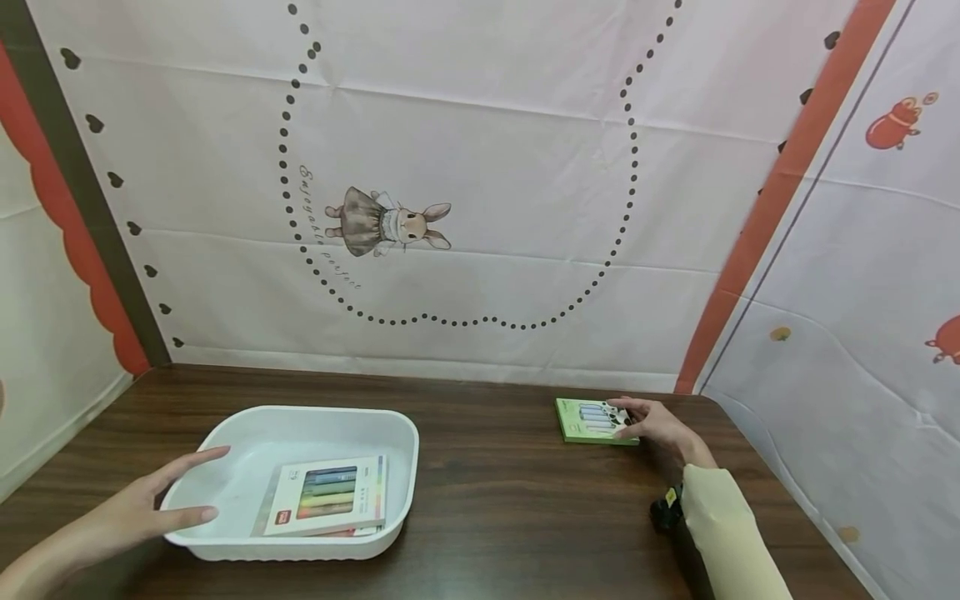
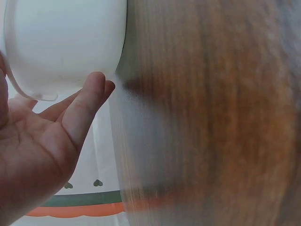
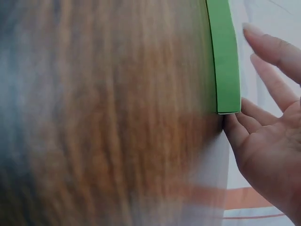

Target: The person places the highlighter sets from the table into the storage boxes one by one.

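Observation:
A white plastic basin (image 1: 408,483) stands on the left of the table, holding a boxed set of coloured sticks (image 1: 327,493) that lies at a slant over other flat packs. My left hand (image 1: 131,512) grips the basin's left rim; thumb and forefinger reach over the inside, while other fingers (image 2: 84,103) lie against the outer wall. Flat on the table at the right back is a thin green box (image 1: 592,421) with pale sticks pictured on its top. My right hand (image 1: 660,425) hovers at its right end, fingers spread, some beside the box's end (image 3: 229,89).
The brown wood-grain table (image 1: 495,508) runs back to a printed white cloth (image 1: 480,167) hung behind and at both sides. A black strap device (image 1: 666,510) sits on my right wrist, below a cream sleeve (image 1: 727,525).

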Motion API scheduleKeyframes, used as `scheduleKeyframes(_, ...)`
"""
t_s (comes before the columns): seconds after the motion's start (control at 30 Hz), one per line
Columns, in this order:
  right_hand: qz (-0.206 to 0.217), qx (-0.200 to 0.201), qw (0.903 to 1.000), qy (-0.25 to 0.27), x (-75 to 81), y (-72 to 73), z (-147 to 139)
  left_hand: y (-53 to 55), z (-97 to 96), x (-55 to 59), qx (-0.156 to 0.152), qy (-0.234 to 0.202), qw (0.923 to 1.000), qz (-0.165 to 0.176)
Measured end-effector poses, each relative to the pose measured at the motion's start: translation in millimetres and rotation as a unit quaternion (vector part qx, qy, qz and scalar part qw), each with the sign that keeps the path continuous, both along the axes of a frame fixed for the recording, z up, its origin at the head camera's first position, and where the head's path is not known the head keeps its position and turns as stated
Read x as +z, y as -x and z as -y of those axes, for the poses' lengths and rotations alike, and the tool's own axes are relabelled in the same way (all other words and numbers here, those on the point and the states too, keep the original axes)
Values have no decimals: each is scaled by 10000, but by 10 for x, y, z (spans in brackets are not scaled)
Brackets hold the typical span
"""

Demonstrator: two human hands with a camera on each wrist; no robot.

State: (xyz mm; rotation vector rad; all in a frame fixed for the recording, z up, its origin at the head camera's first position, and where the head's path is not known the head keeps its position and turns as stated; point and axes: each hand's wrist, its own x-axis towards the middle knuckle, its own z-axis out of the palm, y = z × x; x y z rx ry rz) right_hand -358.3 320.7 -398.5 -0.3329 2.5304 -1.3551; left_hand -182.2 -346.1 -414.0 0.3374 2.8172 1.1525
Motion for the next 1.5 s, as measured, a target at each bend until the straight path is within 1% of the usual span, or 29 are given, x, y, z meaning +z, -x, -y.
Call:
scheduleKeyframes(0.37,-146,237,9968,-748,11,27,61,14,1,-6,60,134,9999,-2)
scheduleKeyframes(0.57,-412,292,9919,-1162,0,43,82,24,6,-14,70,175,9998,-51)
scheduleKeyframes(0.8,-563,260,9893,-1318,10,22,92,35,3,-35,142,242,9995,-113)
scheduleKeyframes(0.93,-652,257,9888,-1318,56,10,90,34,6,-30,138,263,9995,-63)
scheduleKeyframes(1.03,-671,262,9900,-1216,105,-12,86,25,7,-15,98,220,9997,22)
scheduleKeyframes(1.1,-703,305,9904,-1151,136,-40,81,18,11,-11,58,197,9998,18)
scheduleKeyframes(1.23,-671,339,9925,-959,172,-95,70,8,10,-16,36,206,9997,-127)
scheduleKeyframes(1.33,-632,295,9937,-881,183,-109,56,10,15,-13,57,219,9997,-4)
scheduleKeyframes(1.43,-454,115,9967,-658,194,-129,47,19,21,-6,56,149,9996,236)
scheduleKeyframes(1.5,-263,-64,9987,-434,201,-148,46,28,22,-5,68,150,9994,298)
